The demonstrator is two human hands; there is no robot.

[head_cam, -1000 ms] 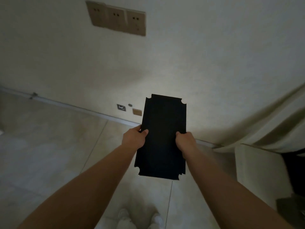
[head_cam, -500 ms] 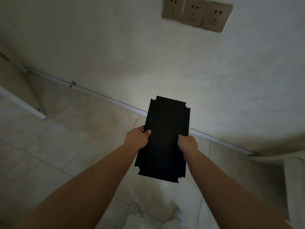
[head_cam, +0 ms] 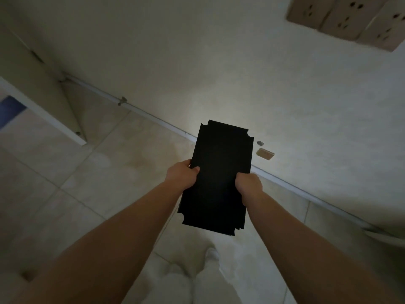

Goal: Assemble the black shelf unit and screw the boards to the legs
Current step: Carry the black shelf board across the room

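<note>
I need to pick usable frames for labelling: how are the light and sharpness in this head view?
Head view: dim overall, with a pale glow on the wall behind the black boards, which show as a near-featureless silhouette; the sockets at top right are smeared by motion blur; both hands are fairly sharp; wide-angle bending shows at the edges.

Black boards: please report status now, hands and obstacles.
Left hand and right hand each grip a long edge. Black boards, a stack, held in the air above the tiled floor. No legs or screws in view; nothing in the way.
</note>
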